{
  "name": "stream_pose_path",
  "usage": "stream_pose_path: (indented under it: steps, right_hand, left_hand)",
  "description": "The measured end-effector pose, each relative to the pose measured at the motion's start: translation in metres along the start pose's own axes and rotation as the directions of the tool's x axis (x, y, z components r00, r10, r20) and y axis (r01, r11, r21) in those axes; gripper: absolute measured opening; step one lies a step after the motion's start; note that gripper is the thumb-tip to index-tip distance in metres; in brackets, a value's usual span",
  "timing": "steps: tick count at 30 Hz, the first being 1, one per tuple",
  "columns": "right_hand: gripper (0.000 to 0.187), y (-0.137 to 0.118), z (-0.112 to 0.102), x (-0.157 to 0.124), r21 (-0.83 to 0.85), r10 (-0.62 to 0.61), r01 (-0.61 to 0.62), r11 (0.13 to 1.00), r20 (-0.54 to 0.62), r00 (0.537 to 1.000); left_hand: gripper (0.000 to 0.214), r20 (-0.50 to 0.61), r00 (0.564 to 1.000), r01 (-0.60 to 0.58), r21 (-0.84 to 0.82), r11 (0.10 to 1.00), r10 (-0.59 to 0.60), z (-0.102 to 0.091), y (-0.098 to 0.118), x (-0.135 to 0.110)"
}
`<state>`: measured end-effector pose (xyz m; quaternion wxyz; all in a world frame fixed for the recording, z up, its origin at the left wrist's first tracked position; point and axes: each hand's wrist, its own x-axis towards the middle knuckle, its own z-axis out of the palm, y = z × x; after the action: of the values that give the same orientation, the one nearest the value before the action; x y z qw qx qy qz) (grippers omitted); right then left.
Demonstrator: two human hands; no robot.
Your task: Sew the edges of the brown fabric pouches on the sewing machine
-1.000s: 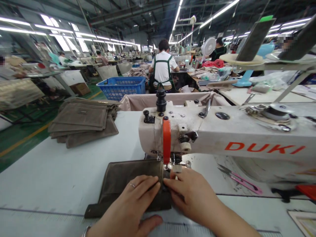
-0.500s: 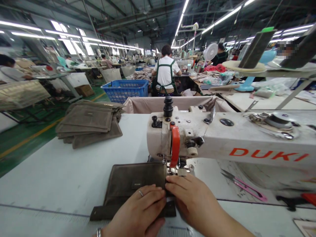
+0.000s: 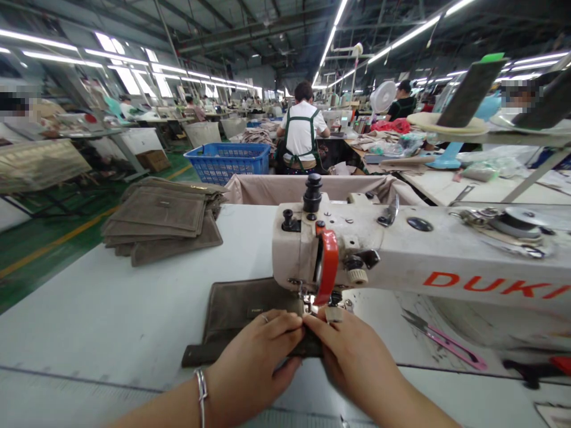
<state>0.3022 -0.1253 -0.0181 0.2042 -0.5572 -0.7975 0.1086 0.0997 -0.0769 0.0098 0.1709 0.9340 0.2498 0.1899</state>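
A dark olive fabric piece (image 3: 232,309) lies flat on the white table (image 3: 111,315) under the needle of a white DUKI sewing machine (image 3: 401,261). My left hand (image 3: 254,362), with a ring and a bracelet, presses on the fabric's right part with fingers close together. My right hand (image 3: 357,356) presses beside it, fingertips at the presser foot (image 3: 312,303) below the red guard. The fingertips of both hands meet just in front of the needle.
A stack of similar olive fabric pieces (image 3: 160,220) sits at the table's far left. Pink-handled snips (image 3: 446,342) lie right of the machine head. Beyond the table are a beige cloth bin (image 3: 307,187), a blue basket (image 3: 227,160) and a seated person in a green apron (image 3: 303,128).
The fabric piece has fed away from me under the presser foot. Both hands followed it forward, fingertips staying together at the needle.
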Motion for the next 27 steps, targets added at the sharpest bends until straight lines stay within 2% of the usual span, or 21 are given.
stream_pose_path:
  steps: [7,10,13,16,19,24,27]
  right_hand:
    - [0.040,-0.002,-0.001,0.002,0.009,0.027,-0.027,1.000,0.016,1.000]
    - [0.041,-0.003,-0.003,0.000,0.061,0.019,-0.017,0.998,-0.024,1.000]
    - [0.029,-0.003,-0.006,0.000,0.142,0.045,-0.031,0.989,-0.095,0.994]
    - [0.017,-0.001,-0.008,0.002,0.122,0.118,-0.099,0.988,-0.160,0.980]
    - [0.015,0.000,-0.009,0.007,0.015,0.143,-0.143,0.990,-0.178,0.974]
    - [0.023,0.002,-0.010,0.006,-0.175,0.134,-0.162,0.971,-0.161,0.978]
    - [0.021,0.000,-0.010,0.004,-0.121,0.103,-0.127,0.984,-0.190,0.976]
  left_hand:
    - [0.034,-0.019,1.000,-0.006,-0.008,1.000,0.006,0.002,-0.021,0.010]
    - [0.033,0.031,0.998,-0.057,-0.003,0.998,0.057,-0.004,-0.032,0.014]
    - [0.030,0.086,0.987,-0.135,0.011,0.991,0.134,-0.011,-0.044,0.016]
    - [0.022,0.019,0.972,-0.236,0.031,0.971,0.235,-0.016,-0.055,0.014]
    - [0.020,-0.030,0.953,-0.302,0.018,0.953,0.303,-0.019,-0.062,0.011]
    - [0.018,-0.027,0.978,-0.208,-0.090,0.974,0.206,-0.017,-0.056,0.011]
    - [0.015,-0.068,0.990,-0.128,-0.091,0.988,0.122,-0.008,-0.042,0.012]
